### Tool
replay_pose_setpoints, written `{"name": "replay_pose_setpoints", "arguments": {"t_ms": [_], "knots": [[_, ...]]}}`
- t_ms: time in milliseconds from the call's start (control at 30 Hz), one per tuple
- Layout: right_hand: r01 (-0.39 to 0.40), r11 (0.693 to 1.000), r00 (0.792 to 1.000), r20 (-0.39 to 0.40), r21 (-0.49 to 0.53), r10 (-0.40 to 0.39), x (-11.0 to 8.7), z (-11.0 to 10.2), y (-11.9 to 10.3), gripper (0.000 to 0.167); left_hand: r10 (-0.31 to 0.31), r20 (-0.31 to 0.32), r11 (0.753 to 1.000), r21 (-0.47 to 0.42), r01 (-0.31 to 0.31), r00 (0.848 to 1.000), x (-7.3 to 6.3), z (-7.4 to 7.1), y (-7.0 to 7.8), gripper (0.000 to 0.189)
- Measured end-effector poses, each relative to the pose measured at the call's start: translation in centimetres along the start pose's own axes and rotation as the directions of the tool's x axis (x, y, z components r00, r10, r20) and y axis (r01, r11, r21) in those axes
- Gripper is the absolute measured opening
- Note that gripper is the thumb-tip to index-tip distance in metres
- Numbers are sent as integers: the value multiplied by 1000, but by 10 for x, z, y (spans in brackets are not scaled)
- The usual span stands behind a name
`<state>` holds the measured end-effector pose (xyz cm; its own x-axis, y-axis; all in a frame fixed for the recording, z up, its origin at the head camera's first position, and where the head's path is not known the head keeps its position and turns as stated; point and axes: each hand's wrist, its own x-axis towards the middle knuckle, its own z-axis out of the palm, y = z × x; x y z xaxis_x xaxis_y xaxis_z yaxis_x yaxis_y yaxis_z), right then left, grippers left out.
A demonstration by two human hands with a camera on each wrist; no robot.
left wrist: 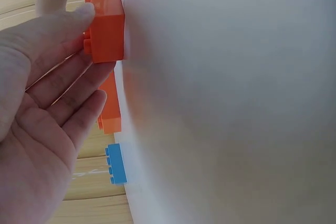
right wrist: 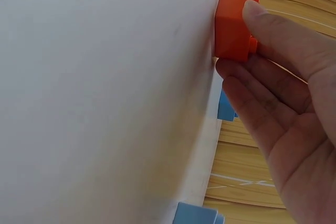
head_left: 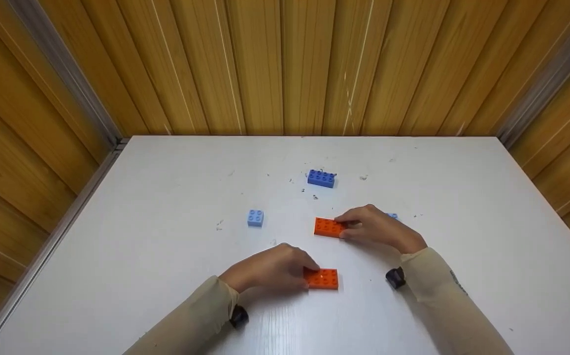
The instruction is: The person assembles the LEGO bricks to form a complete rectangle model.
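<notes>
Left hand (head_left: 276, 268): thumb and fingers pinch the left end of the near orange brick (head_left: 328, 279), parted only by it. Right hand (head_left: 378, 229): similar pinch, right end of the far orange brick (head_left: 326, 227). These 2 sit apart, studs up, on the white table (head_left: 117, 236). 1 dark blue brick (head_left: 320, 179) lies beyond.

Booth-like work area; kind of building around it cannot be told. Wood-look panels (head_left: 255, 69) at far, left and right sides; metal posts (head_left: 65, 64) in far corners; plain white tabletop (head_left: 142, 222) between.
</notes>
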<state>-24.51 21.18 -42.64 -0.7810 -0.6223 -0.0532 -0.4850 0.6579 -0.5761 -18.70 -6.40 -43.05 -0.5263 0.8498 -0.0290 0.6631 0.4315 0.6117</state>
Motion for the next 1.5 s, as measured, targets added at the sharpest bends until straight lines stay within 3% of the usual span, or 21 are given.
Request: {"name": "replay_pose_setpoints", "arguments": {"t_ms": [233,533,867,1500], "knots": [[-2,1000,1000,3,3,2,-4,0,2,39,-53,-12,998,-29,53,999,-2,-1,-5,33],[53,998,998,-14,-21,-53,-10,0,4,38,-67,-32,997,-50,65,997,-4,-5,-9,33],[22,1000,1000,14,-19,-22,-17,-1,4,38,-126,-45,990,-62,123,991,-6,-9,-13,34],[-1,1000,1000,25,10,0,-27,0,3,38,-143,-101,988,-67,137,985,-4,-12,-21,36]]}}
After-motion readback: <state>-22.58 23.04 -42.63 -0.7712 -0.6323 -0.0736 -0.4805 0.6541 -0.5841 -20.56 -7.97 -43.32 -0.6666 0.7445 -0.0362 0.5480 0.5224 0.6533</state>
